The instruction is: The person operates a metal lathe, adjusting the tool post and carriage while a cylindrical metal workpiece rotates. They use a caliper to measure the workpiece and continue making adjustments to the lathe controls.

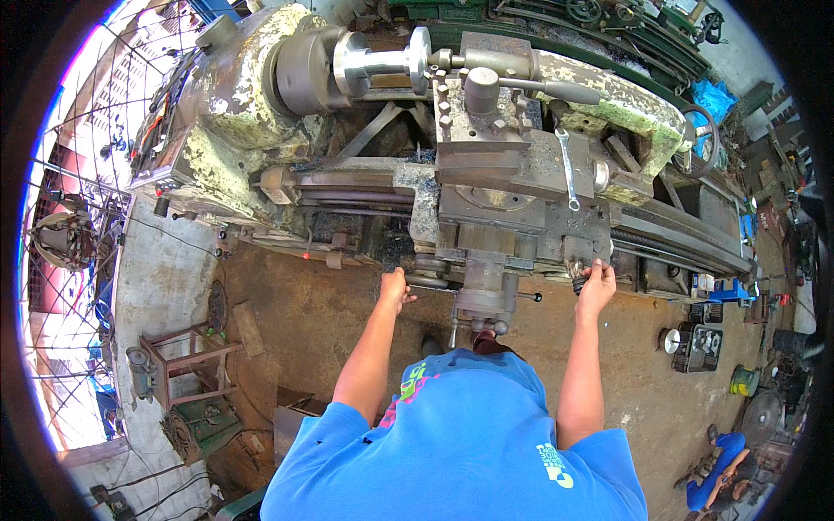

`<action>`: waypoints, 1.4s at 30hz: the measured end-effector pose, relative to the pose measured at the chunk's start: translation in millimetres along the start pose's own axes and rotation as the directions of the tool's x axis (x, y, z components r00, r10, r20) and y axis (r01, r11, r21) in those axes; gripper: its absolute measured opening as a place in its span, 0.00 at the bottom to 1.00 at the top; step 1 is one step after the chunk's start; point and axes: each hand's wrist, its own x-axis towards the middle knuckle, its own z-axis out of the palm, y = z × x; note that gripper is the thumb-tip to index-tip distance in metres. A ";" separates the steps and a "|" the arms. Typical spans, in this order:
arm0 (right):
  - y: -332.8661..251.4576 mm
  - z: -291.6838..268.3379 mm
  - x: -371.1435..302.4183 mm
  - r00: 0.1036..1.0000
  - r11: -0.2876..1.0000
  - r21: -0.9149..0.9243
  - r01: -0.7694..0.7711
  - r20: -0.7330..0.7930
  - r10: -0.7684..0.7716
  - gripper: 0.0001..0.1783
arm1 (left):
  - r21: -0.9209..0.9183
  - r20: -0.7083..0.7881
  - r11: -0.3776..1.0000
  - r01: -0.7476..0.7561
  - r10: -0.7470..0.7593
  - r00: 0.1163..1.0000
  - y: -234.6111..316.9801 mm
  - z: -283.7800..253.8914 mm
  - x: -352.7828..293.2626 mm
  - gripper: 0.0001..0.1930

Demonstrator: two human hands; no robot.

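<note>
While both hands (395, 289) (596, 282) grip handles, open floor (330, 313) lies beneath.

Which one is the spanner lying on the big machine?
Start at the lathe and find its grey carriage in the middle. The spanner lies flat on top, right of the tool post: thin, shiny silver, the only loose tool there.

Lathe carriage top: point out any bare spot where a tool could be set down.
Little room. The carriage top carries the tool post and a wrench; a flat patch lies between them. The left hand and right hand crowd the front controls.
</note>
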 end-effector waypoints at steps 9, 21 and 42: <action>12.4 -6.2 4.1 0.996 0.980 0.181 -0.077 -0.040 0.086 0.07 | -0.004 0.026 1.000 0.007 -0.007 1.000 -1.3 -2.4 2.5 0.19; 178.2 -33.0 -37.7 0.530 0.523 0.118 -0.844 0.027 0.848 0.11 | -0.004 -0.132 0.999 -0.040 0.039 0.990 -0.1 34.6 -36.6 0.51; 188.5 -23.1 -35.8 0.299 0.188 0.500 -0.845 0.149 0.943 0.22 | -0.012 -0.165 1.000 -0.012 0.010 0.986 -2.2 37.0 -26.1 0.51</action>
